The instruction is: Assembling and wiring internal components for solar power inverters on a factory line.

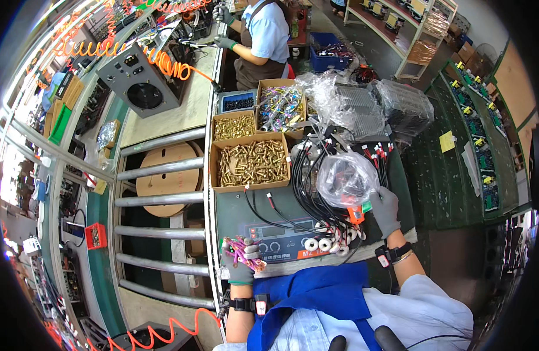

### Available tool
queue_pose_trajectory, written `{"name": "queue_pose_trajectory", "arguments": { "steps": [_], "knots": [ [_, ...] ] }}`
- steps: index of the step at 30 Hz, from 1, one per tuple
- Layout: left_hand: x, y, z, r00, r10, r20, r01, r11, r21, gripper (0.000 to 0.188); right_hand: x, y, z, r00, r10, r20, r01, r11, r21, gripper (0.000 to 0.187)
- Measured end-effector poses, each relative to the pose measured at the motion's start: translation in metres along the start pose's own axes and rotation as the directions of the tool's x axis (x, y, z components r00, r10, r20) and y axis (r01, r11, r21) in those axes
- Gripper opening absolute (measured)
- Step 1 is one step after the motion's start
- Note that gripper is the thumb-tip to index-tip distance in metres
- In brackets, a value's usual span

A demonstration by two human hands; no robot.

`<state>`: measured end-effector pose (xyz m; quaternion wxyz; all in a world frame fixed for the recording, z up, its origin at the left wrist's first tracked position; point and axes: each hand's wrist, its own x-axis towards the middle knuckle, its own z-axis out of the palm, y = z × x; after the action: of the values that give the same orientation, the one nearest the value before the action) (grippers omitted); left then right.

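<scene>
- two gloved hands sit well apart at the near side of the bench.
- the left hand [239, 270] is curled around purple wires [244, 250], by the panel's [294, 240] left end; its thumb crosses the bundle, presumably to keep loose strands together.
- the right hand [386, 210] has its fingertips at the clear bag's [342, 175] right edge; i cannot tell whether they pinch it or only touch it.
- the bag rests over black cables [304, 190], near an orange thing [356, 214].
- the cables run toward the person, white rings [331, 242] gathered at the near end, perhaps to limit tangling.
- the brass box [228, 189] stands just beyond the panel, probably for a short reach; its walls keep small pieces from rolling off.
- the wire box [269, 83] and blue tray [221, 104] stand farther back, seemingly keeping kinds apart.
</scene>
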<state>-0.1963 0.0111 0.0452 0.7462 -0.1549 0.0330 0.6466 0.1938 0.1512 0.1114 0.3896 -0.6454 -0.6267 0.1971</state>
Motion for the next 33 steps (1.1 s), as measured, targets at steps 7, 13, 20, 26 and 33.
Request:
{"name": "queue_pose_trajectory", "arguments": {
  "steps": [7,13,20,26,33],
  "knots": [
    [-0.007,0.008,-0.014,0.998,-0.006,-0.057,0.009,0.998,0.056,0.046,0.005,0.052,-0.077,0.963,0.236,-0.132,-0.27,0.86,-0.433,0.026],
    [-0.007,0.004,-0.015,0.992,0.029,-0.12,-0.016,0.994,0.111,0.047,-0.027,0.074,-0.072,0.711,0.652,0.263,-0.026,0.398,-0.917,0.038],
    [0.001,-0.007,-0.008,0.982,-0.029,-0.186,0.047,0.995,0.091,0.044,0.005,0.059,-0.014,0.695,0.532,0.484,0.143,0.557,-0.818,0.028],
    [0.001,-0.002,-0.001,0.993,-0.01,-0.115,0.023,0.994,0.111,0.041,0.055,-0.01,-0.074,0.665,0.553,0.502,0.08,0.616,-0.784,0.047],
    [0.001,-0.011,0.0,0.99,-0.053,-0.13,0.071,0.988,0.136,0.039,0.055,-0.017,-0.094,0.807,0.265,0.527,0.0,0.893,-0.449,0.026]
  ]
}}
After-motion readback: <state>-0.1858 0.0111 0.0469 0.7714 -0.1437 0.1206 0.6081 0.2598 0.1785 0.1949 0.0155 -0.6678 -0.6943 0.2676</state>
